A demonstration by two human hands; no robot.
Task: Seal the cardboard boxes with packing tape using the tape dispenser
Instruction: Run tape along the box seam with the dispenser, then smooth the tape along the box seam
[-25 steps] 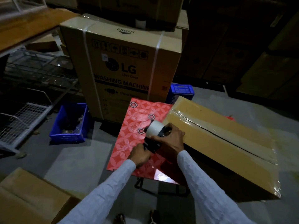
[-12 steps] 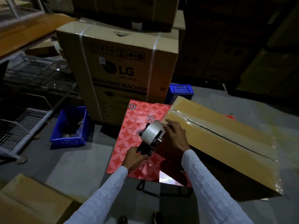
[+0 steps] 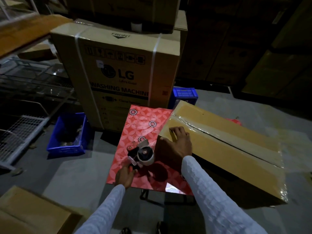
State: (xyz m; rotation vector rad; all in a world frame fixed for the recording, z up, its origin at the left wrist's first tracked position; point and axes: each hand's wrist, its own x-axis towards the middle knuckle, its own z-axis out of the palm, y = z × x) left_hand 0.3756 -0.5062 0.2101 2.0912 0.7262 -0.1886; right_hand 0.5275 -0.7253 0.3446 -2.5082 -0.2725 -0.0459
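Red patterned table (image 3: pixel 135 129): right hand (image 3: pixel 179 142) has left the black tape dispenser (image 3: pixel 141 154) held by left-hand fingers (image 3: pixel 126 173), pressing flat-fingered onto the brown cardboard box (image 3: pixel 228 154), ready for taping.

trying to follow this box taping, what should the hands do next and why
Probably bring the tape dispenser up to the near end of the cardboard box. The left hand grips its handle over the red table, apart from the box, while the right hand presses flat on the box's end beside the middle seam, as if steadying it for a strip.
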